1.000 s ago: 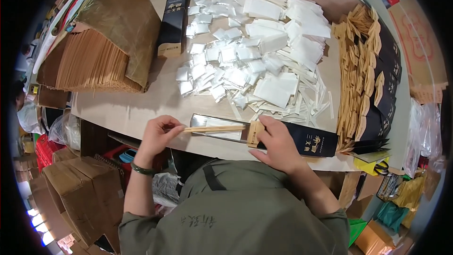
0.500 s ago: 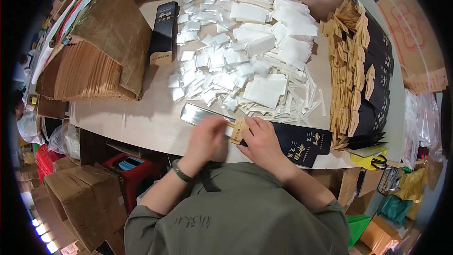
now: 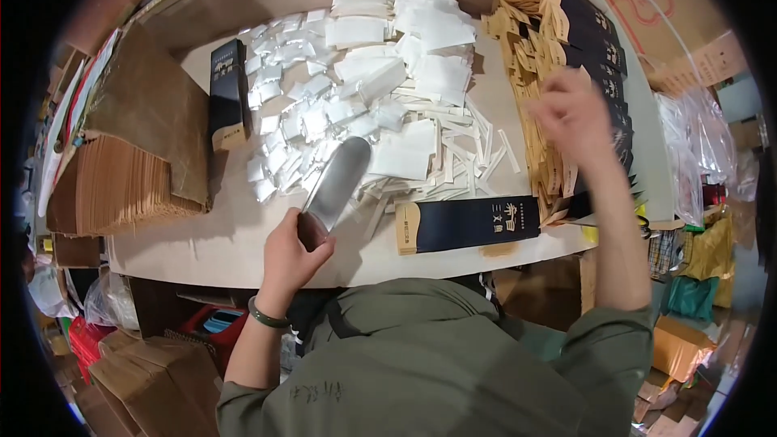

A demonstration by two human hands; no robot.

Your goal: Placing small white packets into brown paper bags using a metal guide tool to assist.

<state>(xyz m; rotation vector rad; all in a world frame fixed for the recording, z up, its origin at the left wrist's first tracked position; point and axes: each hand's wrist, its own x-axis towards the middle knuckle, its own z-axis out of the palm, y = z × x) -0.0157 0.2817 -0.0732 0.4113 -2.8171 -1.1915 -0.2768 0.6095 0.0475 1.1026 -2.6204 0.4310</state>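
My left hand is closed round the near end of a curved, shiny metal trough, whose rounded far end is raised over the white packets. My right hand is smeared by motion above the row of filled black-and-kraft paper sleeves at the right. Whether it holds anything cannot be seen. A flat black paper sleeve with a tan end and gold print lies at the table's front edge, apart from both hands.
Small clear packets, folded white napkins and narrow white paper strips cover the middle of the table. An open carton of brown sticks or sheets stands at the left, beside a stack of black sleeves.
My right hand has left the sleeve at the front and moved up and right to the filled row. My left hand has taken up the metal trough, which lay flat before.
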